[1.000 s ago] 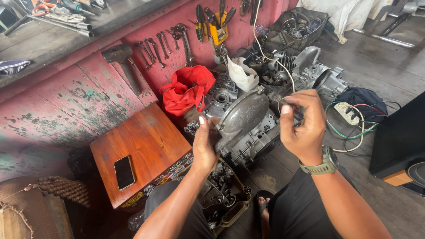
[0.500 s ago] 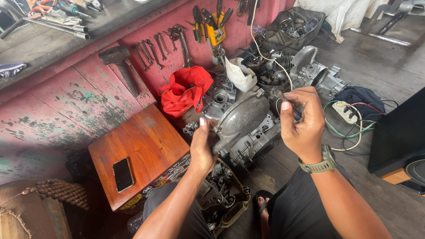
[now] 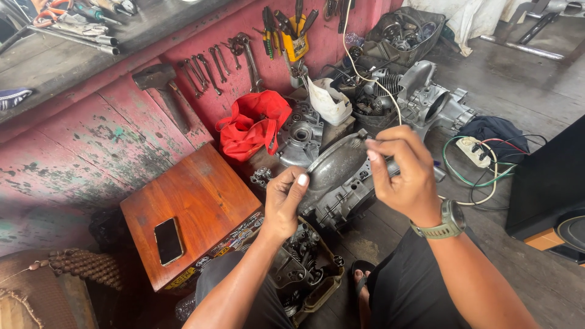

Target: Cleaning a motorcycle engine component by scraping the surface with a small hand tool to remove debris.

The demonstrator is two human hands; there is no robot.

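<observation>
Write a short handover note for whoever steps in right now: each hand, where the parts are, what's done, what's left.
Left hand: closed at the near edge of the engine cover, thumb up.
Right hand: raised above the cover, fingertips pinched; what they hold is too small to tell.
The cover lies on the engine case on the floor, beside the wooden stool with the phone.
Done: cover sits on the case.
Left: cannot tell whether it is fastened.

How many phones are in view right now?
1. A single dark phone lies flat on the wooden box, near its front left corner, left of the left hand. Others may be hidden among the clutter.
</observation>
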